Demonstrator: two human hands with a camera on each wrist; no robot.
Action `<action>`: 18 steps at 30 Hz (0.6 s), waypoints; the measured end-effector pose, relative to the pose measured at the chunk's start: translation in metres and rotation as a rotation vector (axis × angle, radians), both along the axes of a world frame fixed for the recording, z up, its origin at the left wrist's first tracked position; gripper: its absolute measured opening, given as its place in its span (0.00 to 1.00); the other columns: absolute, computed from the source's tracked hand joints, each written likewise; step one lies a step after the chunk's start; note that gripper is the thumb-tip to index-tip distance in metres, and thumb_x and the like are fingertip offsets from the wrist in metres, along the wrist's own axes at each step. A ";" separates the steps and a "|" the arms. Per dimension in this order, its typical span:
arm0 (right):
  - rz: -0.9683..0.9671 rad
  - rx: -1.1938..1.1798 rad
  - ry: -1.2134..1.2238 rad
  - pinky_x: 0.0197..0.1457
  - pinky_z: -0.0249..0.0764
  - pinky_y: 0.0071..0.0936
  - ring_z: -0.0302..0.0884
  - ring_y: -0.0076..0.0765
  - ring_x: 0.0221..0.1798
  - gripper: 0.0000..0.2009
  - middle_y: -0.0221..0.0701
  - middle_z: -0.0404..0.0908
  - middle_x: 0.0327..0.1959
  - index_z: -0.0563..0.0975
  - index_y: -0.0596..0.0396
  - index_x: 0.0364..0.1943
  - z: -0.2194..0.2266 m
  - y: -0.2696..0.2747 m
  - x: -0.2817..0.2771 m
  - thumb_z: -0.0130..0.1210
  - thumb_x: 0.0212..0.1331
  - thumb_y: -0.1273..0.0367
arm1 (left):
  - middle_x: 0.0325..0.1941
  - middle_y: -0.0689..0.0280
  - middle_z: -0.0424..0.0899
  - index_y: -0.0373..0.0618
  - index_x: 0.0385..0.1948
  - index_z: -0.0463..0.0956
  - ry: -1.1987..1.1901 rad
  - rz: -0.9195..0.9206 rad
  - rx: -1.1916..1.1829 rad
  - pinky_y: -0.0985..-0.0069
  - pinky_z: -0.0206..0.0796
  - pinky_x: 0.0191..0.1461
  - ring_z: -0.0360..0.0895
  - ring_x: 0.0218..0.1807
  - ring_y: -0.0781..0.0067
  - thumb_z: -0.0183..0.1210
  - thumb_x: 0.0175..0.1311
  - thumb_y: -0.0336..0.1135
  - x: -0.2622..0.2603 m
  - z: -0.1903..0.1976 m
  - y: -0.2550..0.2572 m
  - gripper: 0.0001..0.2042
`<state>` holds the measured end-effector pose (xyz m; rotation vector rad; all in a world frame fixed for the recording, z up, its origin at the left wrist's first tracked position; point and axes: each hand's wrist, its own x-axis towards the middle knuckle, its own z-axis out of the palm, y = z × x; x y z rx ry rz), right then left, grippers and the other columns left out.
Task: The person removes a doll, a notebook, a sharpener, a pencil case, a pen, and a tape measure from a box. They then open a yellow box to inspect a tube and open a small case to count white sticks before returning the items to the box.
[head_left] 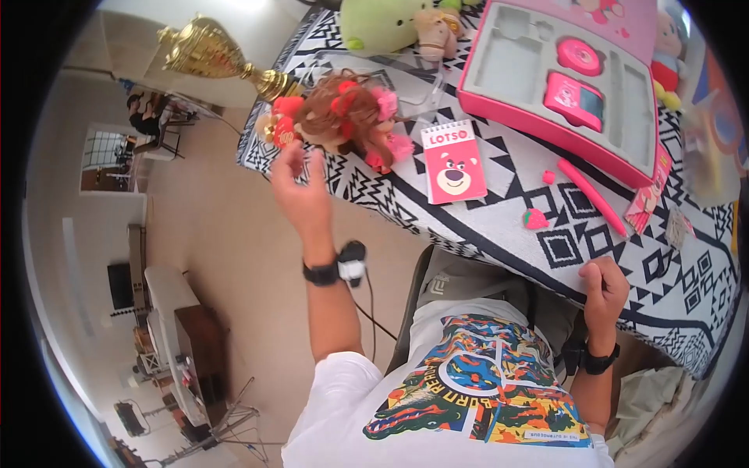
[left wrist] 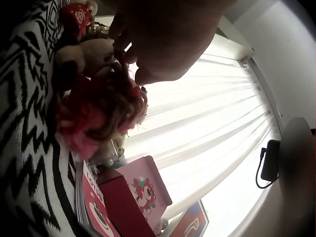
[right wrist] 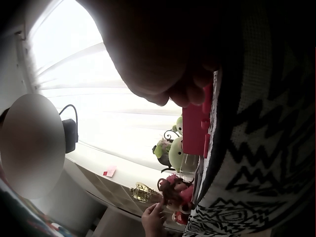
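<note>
A doll with long brown curly hair (head_left: 335, 113), red and pink bows and pink ruffles lies at the table's left end. Close beside its head is my left hand (head_left: 303, 195), fingers loosely bent, thumb apart from them. In the left wrist view its fingertips overlap the doll's hair (left wrist: 116, 106). A small plush with a red piece bearing a gold character (head_left: 285, 134) lies against the doll. My right hand (head_left: 605, 295) rests loosely curled at the table's front edge, holding nothing visible.
A gold trophy cup (head_left: 204, 53) leans beyond the doll. A Lotso notepad (head_left: 456, 165), a strawberry piece (head_left: 535, 218) and a pink stick (head_left: 593, 196) lie on the patterned cloth. An open pink gift box (head_left: 511, 93) and green plush (head_left: 382, 27) stand at the back.
</note>
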<state>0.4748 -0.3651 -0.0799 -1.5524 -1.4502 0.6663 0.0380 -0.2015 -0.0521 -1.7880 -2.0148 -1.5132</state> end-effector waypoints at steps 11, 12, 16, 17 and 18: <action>0.043 0.056 -0.026 0.30 0.62 0.25 0.70 0.28 0.25 0.10 0.33 0.77 0.24 0.78 0.61 0.26 -0.001 0.011 -0.028 0.57 0.67 0.73 | 0.63 0.43 0.77 0.28 0.71 0.58 -0.330 0.133 -0.318 0.66 0.71 0.62 0.78 0.62 0.55 0.72 0.55 0.59 -0.162 -0.034 0.105 0.51; 0.029 0.066 -0.025 0.30 0.62 0.25 0.69 0.27 0.25 0.10 0.32 0.77 0.24 0.78 0.62 0.27 -0.003 0.012 -0.029 0.57 0.67 0.73 | 0.63 0.43 0.77 0.28 0.71 0.58 -0.336 0.134 -0.314 0.66 0.71 0.62 0.78 0.62 0.55 0.72 0.55 0.59 -0.164 -0.035 0.106 0.51; 0.024 0.047 -0.023 0.31 0.63 0.25 0.70 0.27 0.26 0.10 0.32 0.77 0.24 0.77 0.62 0.27 -0.005 0.013 -0.029 0.57 0.67 0.73 | 0.60 0.47 0.79 0.28 0.69 0.62 -0.474 0.006 -0.352 0.70 0.72 0.58 0.80 0.56 0.62 0.76 0.52 0.52 -0.166 -0.028 0.104 0.48; 0.033 0.052 -0.038 0.31 0.62 0.24 0.68 0.25 0.26 0.12 0.30 0.76 0.24 0.77 0.61 0.26 -0.005 0.014 -0.030 0.55 0.69 0.72 | 0.58 0.49 0.79 0.28 0.69 0.64 -0.536 -0.109 -0.361 0.71 0.73 0.57 0.80 0.54 0.64 0.77 0.51 0.49 -0.170 -0.029 0.107 0.47; 0.042 0.056 -0.053 0.31 0.60 0.23 0.66 0.23 0.26 0.13 0.29 0.75 0.24 0.76 0.61 0.26 -0.005 0.014 -0.031 0.53 0.71 0.71 | 0.58 0.49 0.79 0.28 0.69 0.64 -0.536 -0.108 -0.359 0.71 0.73 0.57 0.80 0.54 0.64 0.77 0.51 0.49 -0.174 -0.031 0.108 0.47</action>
